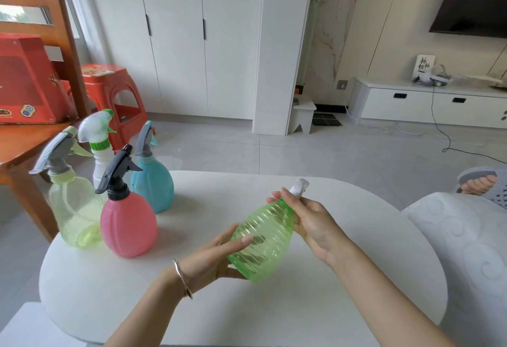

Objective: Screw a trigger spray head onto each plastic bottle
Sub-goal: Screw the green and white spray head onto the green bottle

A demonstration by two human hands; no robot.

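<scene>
White round tabletop (343, 278) is carrying four finished bottles at its left rear: pale yellow-green bottle (75, 209) with grey head, pink bottle (128, 226) with black head, blue bottle (152, 184) with grey head, white bottle (103, 160) with white-and-green head behind them. All four are standing upright, clustered close, some touching or nearly so.

Ribbed green bottle (263, 239) is being held above the tabletop centre, tilted, base toward the person, neck pointing up and away to the right. Left hand (216, 256) is gripping the lower body, thumb on top, fingers wrapping under. Right hand (312, 223) is closed around the neck and collar; the white spray head (299, 186) is poking out past the fingertips. Collar is hidden by the fingers, so thread engagement can't be told.

Judgement: last bottle of five, screwing step in progress. To do it well: left hand is clamping the body firm so it isn't spinning, right hand is turning the collar only, head kept in line with the neck to avoid cross-threading. Thin ribbed plastic is likely flexing, so squeeze lightly. Stop at snug, then stand it with the others.
</scene>
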